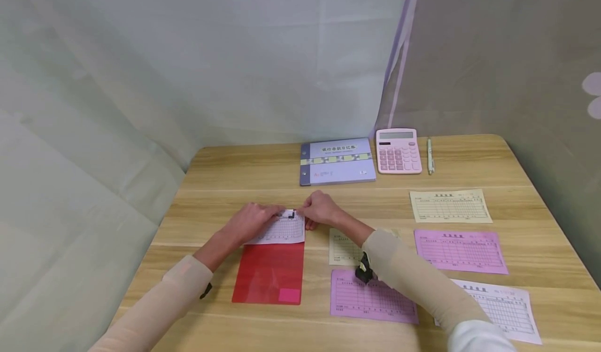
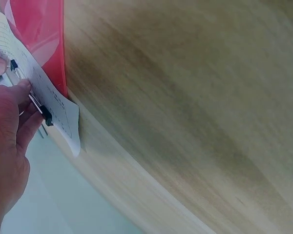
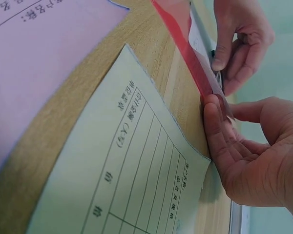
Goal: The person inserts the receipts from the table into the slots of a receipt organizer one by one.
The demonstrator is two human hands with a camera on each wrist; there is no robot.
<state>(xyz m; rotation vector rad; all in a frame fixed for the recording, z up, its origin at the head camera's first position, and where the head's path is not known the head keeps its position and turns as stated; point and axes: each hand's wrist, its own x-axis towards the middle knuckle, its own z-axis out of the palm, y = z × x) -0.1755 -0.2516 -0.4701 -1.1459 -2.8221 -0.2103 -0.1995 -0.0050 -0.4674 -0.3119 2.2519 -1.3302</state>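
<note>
A red plastic clip folder (image 1: pixel 268 271) lies on the table, a white printed form (image 1: pixel 284 231) over its upper part. Along its top edge runs a thin metal clip (image 2: pixel 35 101) with black ends. My left hand (image 1: pixel 249 222) pinches this clip between thumb and fingers, over the form. At the top right corner, my right hand (image 3: pixel 263 151) grips the edge of the folder and form, thumb and fingers on either side. In the left wrist view the form's free corner curls up past the folder. The folder's top edge is partly hidden by both hands.
Right of the folder lie a yellow form (image 1: pixel 341 247) and a pink form (image 1: pixel 371 302), partly under the right arm. Farther right are another yellow (image 1: pixel 451 207), pink (image 1: pixel 460 250) and white form (image 1: pixel 504 310). A ledger (image 1: pixel 338 164), calculator (image 1: pixel 399 154) and pen (image 1: pixel 430 156) stand behind.
</note>
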